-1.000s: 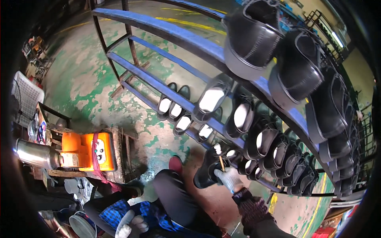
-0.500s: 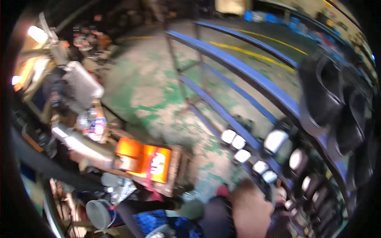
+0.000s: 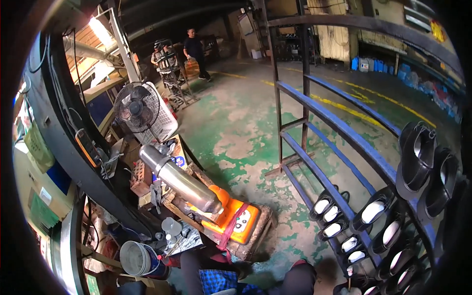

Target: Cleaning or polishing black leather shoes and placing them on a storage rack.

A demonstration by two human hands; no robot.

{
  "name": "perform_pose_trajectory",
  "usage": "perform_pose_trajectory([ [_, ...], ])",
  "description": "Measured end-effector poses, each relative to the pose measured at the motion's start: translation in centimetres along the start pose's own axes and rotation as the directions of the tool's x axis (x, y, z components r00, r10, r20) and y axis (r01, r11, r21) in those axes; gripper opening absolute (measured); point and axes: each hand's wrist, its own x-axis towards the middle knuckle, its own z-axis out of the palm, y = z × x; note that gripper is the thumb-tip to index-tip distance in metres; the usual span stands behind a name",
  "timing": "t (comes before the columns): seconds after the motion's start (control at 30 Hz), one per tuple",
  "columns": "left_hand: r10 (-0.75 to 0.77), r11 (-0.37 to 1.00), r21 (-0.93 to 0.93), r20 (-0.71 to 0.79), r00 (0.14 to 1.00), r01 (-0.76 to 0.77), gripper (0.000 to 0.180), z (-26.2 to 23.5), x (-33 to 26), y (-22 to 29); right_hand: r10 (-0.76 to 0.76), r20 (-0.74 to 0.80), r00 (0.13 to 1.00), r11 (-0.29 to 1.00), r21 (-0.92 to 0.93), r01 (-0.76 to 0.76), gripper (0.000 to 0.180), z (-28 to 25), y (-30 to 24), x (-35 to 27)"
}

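Observation:
My left hand is out of view. At the lower edge, beside my dark-trousered knee (image 3: pixel 300 278), a dim brownish shape (image 3: pixel 327 278) may be my right forearm; its fingers cannot be made out. Close to it, a thin stick with a pale tip (image 3: pixel 349 271) stands by the rack's lower shoes. Black shoes with white insoles (image 3: pixel 373 212) rest on the blue bars of a metal rack (image 3: pixel 339 118) on my right. Larger black shoes (image 3: pixel 417 156) occupy its higher bar. Left of my knees, an orange machine (image 3: pixel 253 223) with a red strap sits on a worn stand, below a shiny metal cylinder (image 3: pixel 184 182).
A grey bucket (image 3: pixel 135 258) stands at the lower left, near a dark metal post (image 3: pixel 93 172). Beyond the cylinder are a black fan (image 3: pixel 136 107) and a white crate (image 3: pixel 164 115). Two people (image 3: pixel 196 54) are in the background. Green, worn floor (image 3: pixel 231 142) runs between stand and rack.
The blurred view has become sharp and swung upward, bringing the fan and background people into sight. A bright skin-toned shape at the lower edge is now lower and dimmer.

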Motion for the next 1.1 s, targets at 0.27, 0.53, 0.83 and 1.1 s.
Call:
perform_pose_trajectory([
  [0.27,-0.266,0.943,0.022,0.646,0.716,0.331,0.047,5.8,2.7,0.9,-0.332,0.054,0.942,0.896,0.331,0.297,0.019,-18.9,-15.3,-14.9],
  [0.53,-0.052,0.901,-0.230,0.785,0.618,0.368,0.051,8.8,0.4,4.0,-0.685,0.057,0.727,0.726,0.139,0.673,0.043,-16.6,-29.1,-18.1],
  [0.83,0.185,0.943,-0.331,0.583,0.791,0.023,0.084,-2.6,1.3,4.4,-0.482,0.265,0.835,0.469,0.883,-0.010,0.047,-12.4,-31.2,-17.7],
  [1.1,0.186,0.980,-0.084,0.725,0.663,-0.183,0.077,1.9,4.2,9.4,-0.271,-0.156,0.950,0.230,0.948,0.221,0.034,-14.4,-32.7,-15.2],
])
